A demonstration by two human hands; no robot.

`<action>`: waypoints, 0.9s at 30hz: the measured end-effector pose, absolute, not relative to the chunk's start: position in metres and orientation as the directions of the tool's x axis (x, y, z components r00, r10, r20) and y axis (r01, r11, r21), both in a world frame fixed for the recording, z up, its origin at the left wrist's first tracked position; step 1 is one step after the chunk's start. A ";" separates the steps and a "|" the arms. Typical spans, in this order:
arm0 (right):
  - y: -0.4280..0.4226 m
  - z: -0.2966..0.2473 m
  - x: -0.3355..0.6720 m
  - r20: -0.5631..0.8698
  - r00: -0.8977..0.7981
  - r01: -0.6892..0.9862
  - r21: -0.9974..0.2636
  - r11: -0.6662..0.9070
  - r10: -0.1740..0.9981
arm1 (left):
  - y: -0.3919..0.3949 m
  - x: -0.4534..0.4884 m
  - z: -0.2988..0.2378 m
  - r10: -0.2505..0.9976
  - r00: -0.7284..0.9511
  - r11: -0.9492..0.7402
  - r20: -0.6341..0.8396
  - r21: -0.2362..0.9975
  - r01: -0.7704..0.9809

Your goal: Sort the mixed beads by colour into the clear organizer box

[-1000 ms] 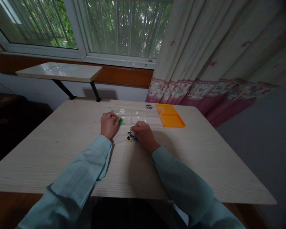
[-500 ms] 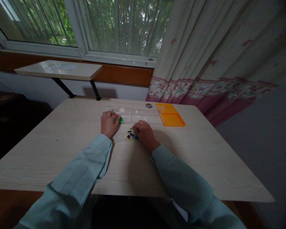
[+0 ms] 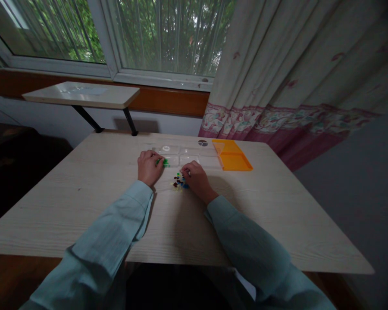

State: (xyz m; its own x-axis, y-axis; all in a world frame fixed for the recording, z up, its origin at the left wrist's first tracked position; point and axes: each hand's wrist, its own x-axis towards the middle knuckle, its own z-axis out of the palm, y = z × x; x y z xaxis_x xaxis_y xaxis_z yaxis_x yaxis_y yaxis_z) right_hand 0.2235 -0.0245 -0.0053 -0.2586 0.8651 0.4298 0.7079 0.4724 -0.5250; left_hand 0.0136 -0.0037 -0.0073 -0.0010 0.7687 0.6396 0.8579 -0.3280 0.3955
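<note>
Mixed small pieces (image 3: 177, 184) lie piled on the counter (image 3: 155, 237), before the clear divided tray (image 3: 189, 159). Right hand (image 3: 196, 180): fingers curled at pile's edge; hold cannot be told. Left hand (image 3: 148, 168): fingers bent at green pieces (image 3: 166, 163), grip unclear. Judgement: pinch singly, fingertips only, without scattering neighbours.
</note>
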 end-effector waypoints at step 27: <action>-0.036 0.023 0.213 -0.052 -0.285 -0.154 -0.983 -0.099 0.957 | -0.032 0.046 0.016 0.619 0.232 -0.662 0.750 0.339 0.669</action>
